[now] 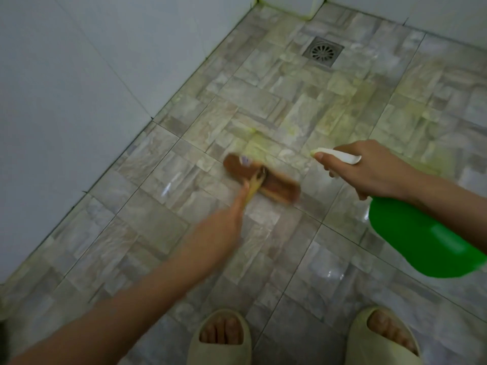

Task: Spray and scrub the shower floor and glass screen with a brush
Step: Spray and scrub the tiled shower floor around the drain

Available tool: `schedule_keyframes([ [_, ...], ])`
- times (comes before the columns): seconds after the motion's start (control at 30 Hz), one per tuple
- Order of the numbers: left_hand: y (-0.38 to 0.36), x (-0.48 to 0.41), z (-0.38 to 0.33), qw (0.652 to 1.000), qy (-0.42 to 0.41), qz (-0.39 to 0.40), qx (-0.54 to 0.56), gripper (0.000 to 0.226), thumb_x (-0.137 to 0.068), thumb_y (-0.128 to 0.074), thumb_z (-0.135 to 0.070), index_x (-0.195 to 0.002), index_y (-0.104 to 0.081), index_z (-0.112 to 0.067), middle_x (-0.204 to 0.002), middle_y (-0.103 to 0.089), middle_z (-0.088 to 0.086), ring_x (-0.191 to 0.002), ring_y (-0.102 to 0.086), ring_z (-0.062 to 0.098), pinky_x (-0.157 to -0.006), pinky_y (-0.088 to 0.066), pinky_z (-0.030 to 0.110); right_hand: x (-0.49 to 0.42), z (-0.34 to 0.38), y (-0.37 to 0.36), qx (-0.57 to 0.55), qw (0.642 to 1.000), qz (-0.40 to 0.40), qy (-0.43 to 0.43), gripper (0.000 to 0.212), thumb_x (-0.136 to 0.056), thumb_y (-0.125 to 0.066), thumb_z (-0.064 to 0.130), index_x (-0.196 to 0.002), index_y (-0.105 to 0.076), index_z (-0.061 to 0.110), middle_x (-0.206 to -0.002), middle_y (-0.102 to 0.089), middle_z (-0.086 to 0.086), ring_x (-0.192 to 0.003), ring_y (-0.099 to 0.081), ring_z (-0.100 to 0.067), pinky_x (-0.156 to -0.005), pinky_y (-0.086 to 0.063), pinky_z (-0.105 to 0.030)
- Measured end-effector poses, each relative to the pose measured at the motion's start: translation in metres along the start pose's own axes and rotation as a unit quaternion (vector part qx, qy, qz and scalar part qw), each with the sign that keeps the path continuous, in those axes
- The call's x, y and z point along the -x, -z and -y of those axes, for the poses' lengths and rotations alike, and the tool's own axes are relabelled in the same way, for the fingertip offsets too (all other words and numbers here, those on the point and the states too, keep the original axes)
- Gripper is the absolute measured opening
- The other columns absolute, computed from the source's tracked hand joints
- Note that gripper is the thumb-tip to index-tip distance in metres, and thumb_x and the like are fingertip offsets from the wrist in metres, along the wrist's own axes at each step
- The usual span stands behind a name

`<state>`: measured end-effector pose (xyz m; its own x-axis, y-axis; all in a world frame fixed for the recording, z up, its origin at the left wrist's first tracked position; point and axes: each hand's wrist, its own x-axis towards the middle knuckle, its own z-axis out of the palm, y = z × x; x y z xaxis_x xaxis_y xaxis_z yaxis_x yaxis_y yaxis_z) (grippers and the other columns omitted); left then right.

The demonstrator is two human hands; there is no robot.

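Our left hand [224, 219], blurred, is gripping the yellow handle of the brush [263, 181], whose brown head is lying on the wet floor [158, 233] ahead of our feet. Our right hand [369, 172] is curling round the neck of the green spray bottle [421, 241]. We are judging the brush light, stiff and probably slick, so best held low on the handle.

Pale cream open-toed slides [218, 355], bare forearms [131, 293]
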<state>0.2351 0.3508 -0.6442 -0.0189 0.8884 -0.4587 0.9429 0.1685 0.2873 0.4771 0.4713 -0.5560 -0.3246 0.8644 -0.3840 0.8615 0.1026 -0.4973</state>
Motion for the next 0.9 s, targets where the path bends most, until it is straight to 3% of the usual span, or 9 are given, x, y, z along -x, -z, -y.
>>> schedule_keyframes([
  [0.1,-0.006,0.043,0.007,0.999,0.001,0.037,-0.029,0.066,-0.101,-0.029,-0.036,-0.139,0.023,-0.052,-0.06,-0.044,-0.004,-0.049,-0.045,0.01,-0.049,-0.038,0.03,0.003,-0.004,0.006,-0.011,1.0,-0.004,-0.001,0.069,-0.097,-0.045,0.057,-0.092,-0.068,-0.008,-0.048,-0.058,-0.01,-0.034,-0.06,-0.017,-0.069,-0.058,-0.045],
  [0.2,0.01,-0.028,-0.006,0.998,-0.016,-0.025,-0.05,0.065,-0.101,-0.031,-0.024,-0.145,0.013,-0.043,-0.06,-0.044,-0.002,-0.048,-0.043,0.012,-0.047,-0.032,0.028,-0.001,-0.003,0.01,-0.009,1.0,-0.014,0.005,0.068,-0.097,-0.045,0.057,-0.095,-0.069,-0.007,-0.05,-0.058,-0.009,-0.034,-0.06,-0.015,-0.069,-0.058,-0.043],
  [0.33,0.047,-0.119,-0.03,0.998,0.002,-0.046,-0.031,0.058,-0.103,-0.03,-0.023,-0.152,0.001,-0.029,-0.066,-0.044,0.004,-0.05,-0.038,0.012,-0.053,-0.03,0.031,-0.003,-0.004,0.016,-0.009,0.999,-0.034,0.017,0.066,-0.098,-0.045,0.056,-0.088,-0.069,-0.005,-0.056,-0.065,-0.01,-0.034,-0.06,-0.014,-0.065,-0.057,-0.041],
  [0.43,0.027,-0.068,-0.034,1.0,0.01,-0.025,-0.002,0.061,-0.102,-0.029,-0.021,-0.151,0.005,-0.034,-0.063,-0.043,0.0,-0.051,-0.041,0.011,-0.048,-0.029,0.026,-0.001,-0.017,0.023,-0.028,0.999,-0.042,-0.001,0.066,-0.097,-0.047,0.056,-0.085,-0.068,-0.005,-0.046,-0.059,-0.003,-0.034,-0.06,-0.015,-0.067,-0.058,-0.043],
  [0.57,-0.01,0.014,-0.036,0.999,0.001,0.038,-0.03,0.062,-0.102,-0.027,-0.031,-0.143,0.017,-0.046,-0.069,-0.051,-0.002,-0.055,-0.047,0.011,-0.057,-0.043,0.029,-0.002,-0.034,0.032,-0.021,0.998,-0.057,-0.006,0.068,-0.097,-0.046,0.057,-0.088,-0.068,-0.007,-0.06,-0.067,-0.021,-0.035,-0.061,-0.017,-0.07,-0.059,-0.043],
  [0.67,0.003,-0.045,-0.045,0.998,-0.028,-0.017,-0.058,0.064,-0.102,-0.03,-0.026,-0.148,0.012,-0.039,-0.06,-0.045,-0.001,-0.049,-0.043,0.012,-0.047,-0.032,0.027,-0.017,-0.04,0.035,-0.036,0.997,-0.063,-0.007,0.071,-0.096,-0.046,0.06,-0.091,-0.069,-0.006,-0.07,-0.071,-0.021,-0.035,-0.062,-0.017,-0.068,-0.059,-0.044],
  [0.8,0.052,-0.16,-0.067,0.998,-0.017,-0.051,-0.039,0.058,-0.102,-0.029,-0.023,-0.152,0.001,-0.028,-0.068,-0.048,0.008,-0.051,-0.041,0.016,-0.056,-0.032,0.033,-0.032,-0.044,0.039,-0.033,0.998,-0.055,-0.005,0.073,-0.095,-0.044,0.062,-0.091,-0.069,-0.006,-0.077,-0.074,-0.019,-0.034,-0.061,-0.015,-0.066,-0.06,-0.041],
  [0.9,0.059,-0.175,-0.073,0.998,0.009,-0.048,-0.03,0.058,-0.102,-0.028,-0.023,-0.152,0.003,-0.026,-0.063,-0.044,0.004,-0.051,-0.042,0.015,-0.054,-0.032,0.032,-0.039,-0.052,0.05,-0.058,0.995,-0.077,-0.016,0.071,-0.097,-0.044,0.059,-0.093,-0.068,-0.007,-0.076,-0.073,-0.02,-0.033,-0.061,-0.015,-0.07,-0.059,-0.041],
])
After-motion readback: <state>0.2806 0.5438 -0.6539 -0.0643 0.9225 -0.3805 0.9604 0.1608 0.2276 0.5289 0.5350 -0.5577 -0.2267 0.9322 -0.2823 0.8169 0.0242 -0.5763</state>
